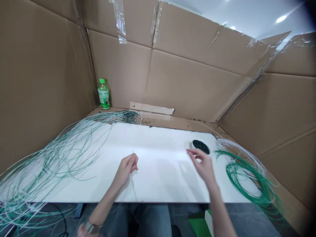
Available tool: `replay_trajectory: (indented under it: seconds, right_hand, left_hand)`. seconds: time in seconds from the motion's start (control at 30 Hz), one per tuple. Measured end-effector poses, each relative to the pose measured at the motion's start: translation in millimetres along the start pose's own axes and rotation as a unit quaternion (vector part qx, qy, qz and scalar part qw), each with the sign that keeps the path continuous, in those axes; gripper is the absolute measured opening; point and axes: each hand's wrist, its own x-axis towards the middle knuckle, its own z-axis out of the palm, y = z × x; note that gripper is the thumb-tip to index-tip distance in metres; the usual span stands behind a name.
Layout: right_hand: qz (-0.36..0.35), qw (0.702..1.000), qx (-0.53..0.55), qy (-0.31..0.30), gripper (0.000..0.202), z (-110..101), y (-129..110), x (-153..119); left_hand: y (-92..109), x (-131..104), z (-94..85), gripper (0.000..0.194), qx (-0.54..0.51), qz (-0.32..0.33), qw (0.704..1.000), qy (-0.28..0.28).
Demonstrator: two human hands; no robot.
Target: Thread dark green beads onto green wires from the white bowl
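Pinching a thin strand (pixel 133 186), the left hand (pixel 125 167) sits apart from the right hand (pixel 204 167), pinched near the bowl (pixel 192 145); precision seems called for.

Left hand (pixel 127 164) was closed in a pinch, thumb against fingers, forearm angled in from lower left. Right hand (pixel 201 161) was raised, fingertips gathered and pointing inward. Metallic band sat on left wrist (pixel 92 226).

The green-capped bottle (pixel 104 95) has a label (pixel 104 96), its print too small to read.
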Motion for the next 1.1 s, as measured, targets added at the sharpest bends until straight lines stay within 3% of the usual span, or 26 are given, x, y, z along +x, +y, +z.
replay_trajectory:
  seconds: [0.07, 0.13, 0.27, 0.4, 0.67, 0.8, 0.97, 1.1]
  right_hand:
    - [0.040, 0.997, -0.066, -0.009, 0.024, -27, 36, 42]
    - [0.071, 0.987, -0.132, -0.056, 0.019, -39, 64, 76]
    - [0.092, 0.948, -0.230, -0.200, 0.018, -27, 95, 110]
    - [0.088, 0.919, -0.288, -0.256, 0.022, -10, 105, 117]
    - [0.066, 0.914, -0.300, -0.267, 0.024, -5, 108, 124]
    - [0.060, 0.925, -0.290, -0.239, 0.021, -14, 103, 120]
    - [0.050, 0.948, -0.264, -0.169, 0.021, -34, 74, 116]
    - [0.008, 0.964, -0.203, -0.170, 0.022, -11, 39, 114]
  left_hand:
    - [-14, 4, -16.1, 0.045, 0.043, -0.010, 0.999, -0.003]
    - [-24, 2, -23.5, 0.044, 0.078, -0.015, 0.997, -0.003]
    - [-28, -3, -20.4, 0.043, 0.130, -0.007, 0.991, -0.012]
    - [-23, -4, -17.4, 0.042, 0.159, 0.002, 0.987, -0.018]
    - [-22, -3, -20.1, 0.041, 0.192, 0.001, 0.981, -0.027]
    - [-21, -4, -19.8, 0.041, 0.201, -0.002, 0.979, -0.030]
    - [-23, -3, -20.7, 0.041, 0.213, -0.002, 0.977, -0.030]
    - [-25, -1, -22.3, 0.041, 0.225, -0.002, 0.974, -0.034]
